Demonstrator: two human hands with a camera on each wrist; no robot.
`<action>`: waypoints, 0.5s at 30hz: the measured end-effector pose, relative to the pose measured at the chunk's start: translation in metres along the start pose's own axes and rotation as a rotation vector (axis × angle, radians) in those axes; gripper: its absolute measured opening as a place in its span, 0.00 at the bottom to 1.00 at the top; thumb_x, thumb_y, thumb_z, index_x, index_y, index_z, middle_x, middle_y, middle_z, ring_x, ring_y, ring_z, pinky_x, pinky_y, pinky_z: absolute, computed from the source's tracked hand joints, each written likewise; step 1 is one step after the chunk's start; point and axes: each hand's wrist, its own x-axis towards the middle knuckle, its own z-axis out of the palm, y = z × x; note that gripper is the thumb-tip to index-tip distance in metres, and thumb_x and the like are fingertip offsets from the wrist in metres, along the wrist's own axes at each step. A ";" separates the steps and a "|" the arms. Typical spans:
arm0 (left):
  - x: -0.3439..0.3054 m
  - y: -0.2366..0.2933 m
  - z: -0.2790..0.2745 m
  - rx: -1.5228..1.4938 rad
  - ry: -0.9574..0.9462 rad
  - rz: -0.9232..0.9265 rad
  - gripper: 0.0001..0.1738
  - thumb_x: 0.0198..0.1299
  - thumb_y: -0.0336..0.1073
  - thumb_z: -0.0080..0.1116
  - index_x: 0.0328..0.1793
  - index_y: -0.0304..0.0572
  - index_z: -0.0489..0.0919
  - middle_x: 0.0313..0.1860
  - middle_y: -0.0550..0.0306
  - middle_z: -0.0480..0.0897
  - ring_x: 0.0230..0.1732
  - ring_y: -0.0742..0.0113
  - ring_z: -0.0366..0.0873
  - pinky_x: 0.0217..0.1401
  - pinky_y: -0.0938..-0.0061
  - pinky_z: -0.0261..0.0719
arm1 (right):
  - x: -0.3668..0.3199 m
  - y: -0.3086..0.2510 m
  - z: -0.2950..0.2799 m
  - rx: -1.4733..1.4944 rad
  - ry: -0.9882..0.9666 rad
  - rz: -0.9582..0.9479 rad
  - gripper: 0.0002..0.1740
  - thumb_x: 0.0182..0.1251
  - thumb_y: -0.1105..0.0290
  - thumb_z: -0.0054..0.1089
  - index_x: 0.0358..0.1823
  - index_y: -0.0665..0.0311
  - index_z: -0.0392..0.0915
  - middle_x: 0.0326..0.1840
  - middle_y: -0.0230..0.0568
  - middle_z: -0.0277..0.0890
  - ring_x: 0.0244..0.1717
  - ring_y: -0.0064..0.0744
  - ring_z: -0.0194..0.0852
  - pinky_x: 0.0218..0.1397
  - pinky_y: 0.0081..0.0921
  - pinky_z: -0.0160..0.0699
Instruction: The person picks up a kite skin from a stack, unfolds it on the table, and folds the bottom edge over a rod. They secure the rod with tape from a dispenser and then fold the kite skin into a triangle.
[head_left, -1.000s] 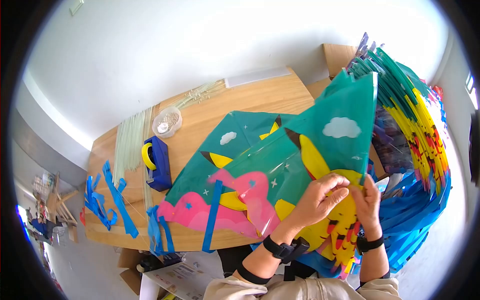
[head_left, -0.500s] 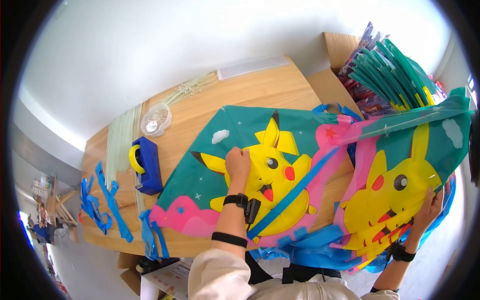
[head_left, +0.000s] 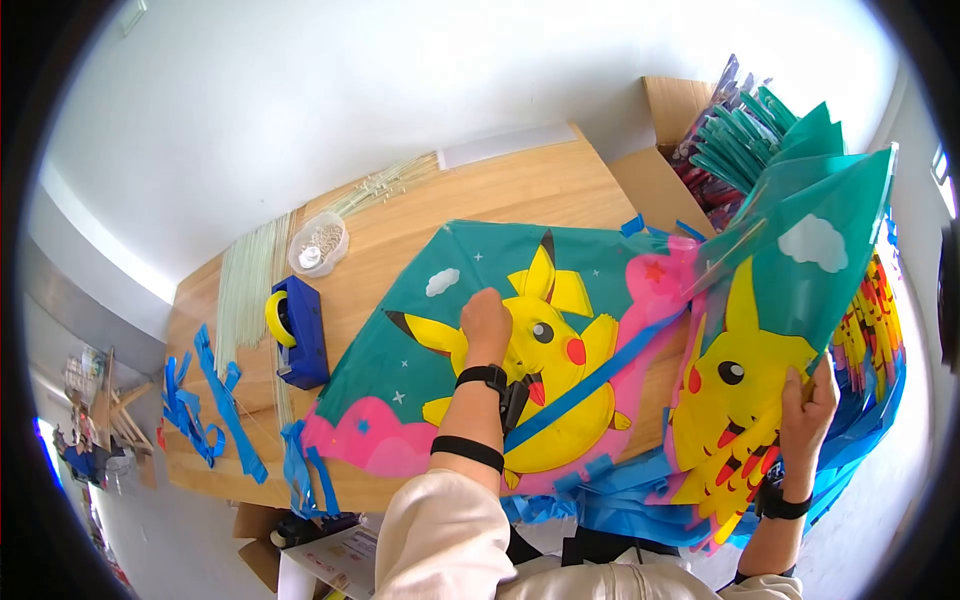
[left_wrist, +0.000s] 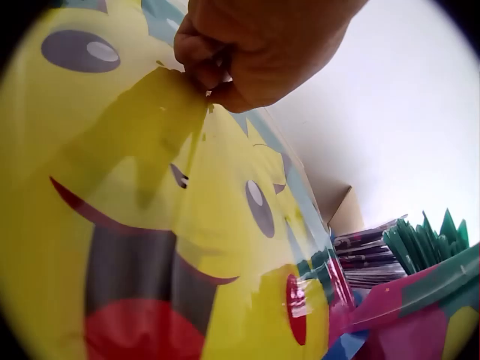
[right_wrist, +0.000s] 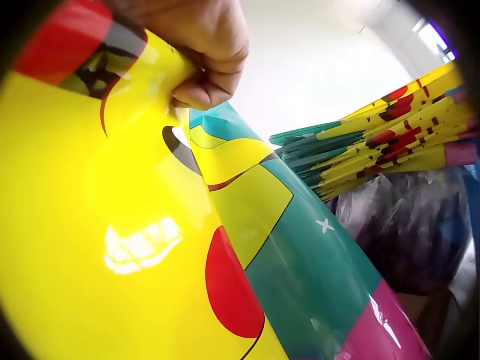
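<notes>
A green, pink and yellow plastic kite (head_left: pixel 470 270) with a cartoon figure lies spread on the table. My left hand (head_left: pixel 487 325) pinches its sheet near the figure's face, and the left wrist view shows the plastic drawn into a peak under the fingertips (left_wrist: pixel 217 90). A second kite (head_left: pixel 745 380) of the same print hangs bent at the table's right side. My right hand (head_left: pixel 806 405) grips that one by its figure's head; in the right wrist view the thumb and fingers (right_wrist: pixel 206 90) pinch the yellow sheet. A blue strip (head_left: pixel 600 385) crosses the first kite.
A blue tape dispenser (head_left: pixel 302 335), a clear tub of small parts (head_left: pixel 320 240), thin pale rods (head_left: pixel 245 290) and blue strips (head_left: pixel 225 410) are on the table's left. At right, a cardboard box (head_left: pixel 665 185) stands by a stack of folded kites (head_left: pixel 735 145).
Both hands were together on the upper kite. They parted: the left moved left onto the lower kite, while the right swung the upper kite far right, then partly back.
</notes>
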 end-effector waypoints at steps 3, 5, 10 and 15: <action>-0.007 0.011 -0.021 -0.091 0.056 -0.101 0.06 0.51 0.29 0.52 0.26 0.35 0.77 0.30 0.39 0.81 0.35 0.39 0.80 0.37 0.54 0.78 | 0.000 -0.004 -0.001 0.022 -0.029 -0.001 0.19 0.60 0.82 0.49 0.55 0.71 0.69 0.41 0.44 0.75 0.38 0.30 0.71 0.42 0.24 0.72; -0.023 0.017 -0.043 -0.163 0.293 -0.064 0.07 0.51 0.30 0.52 0.24 0.35 0.74 0.28 0.40 0.80 0.32 0.40 0.79 0.34 0.52 0.76 | 0.001 -0.009 -0.002 -0.041 -0.039 -0.013 0.18 0.60 0.82 0.49 0.53 0.71 0.70 0.38 0.45 0.74 0.37 0.31 0.71 0.41 0.25 0.71; -0.053 -0.023 -0.078 -0.326 0.588 -0.062 0.06 0.51 0.28 0.55 0.26 0.37 0.71 0.23 0.46 0.75 0.25 0.47 0.73 0.28 0.59 0.72 | 0.009 0.005 -0.008 -0.128 0.148 -0.014 0.14 0.61 0.80 0.51 0.49 0.72 0.70 0.34 0.44 0.72 0.33 0.29 0.68 0.37 0.24 0.69; -0.073 -0.019 -0.133 -0.610 0.791 -0.207 0.06 0.52 0.23 0.57 0.27 0.38 0.71 0.22 0.54 0.73 0.21 0.62 0.70 0.26 0.70 0.70 | 0.021 0.017 -0.014 -0.278 0.384 -0.056 0.13 0.61 0.79 0.53 0.47 0.73 0.70 0.37 0.49 0.71 0.35 0.39 0.70 0.39 0.30 0.70</action>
